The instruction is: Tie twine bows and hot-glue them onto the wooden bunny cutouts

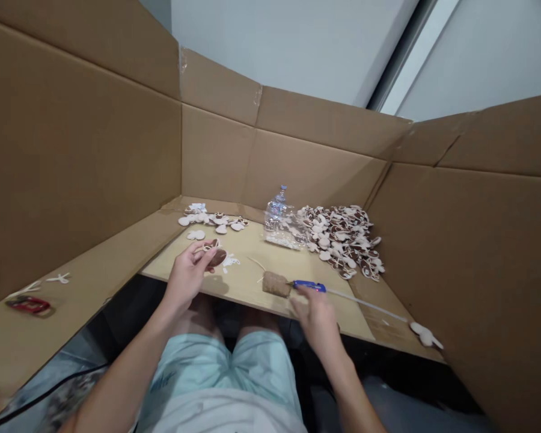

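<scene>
My left hand [188, 273] is closed on a brown, flat, rounded ornament [218, 258] with a pale loop at its top, held above the near edge of the board. Just beyond it lie small white cut-out pieces [229, 260]. My right hand [318, 313], slightly blurred, is beside a blue glue gun [309, 285], its fingers apart and the fingertips at the gun's near side. The gun's nozzle rests on a brown roll [276, 284]. A long, thin, whitish stick [365, 305] runs from the gun's back end toward the right.
A large heap of brown-and-white ornaments [340, 237] lies at the back right, beside a clear plastic bag [283, 231] and bottle [279, 201]. Several white pieces [220, 221] sit at the back left. Red snips [29, 304] lie far left. Cardboard walls [315, 159] enclose the board [247, 288].
</scene>
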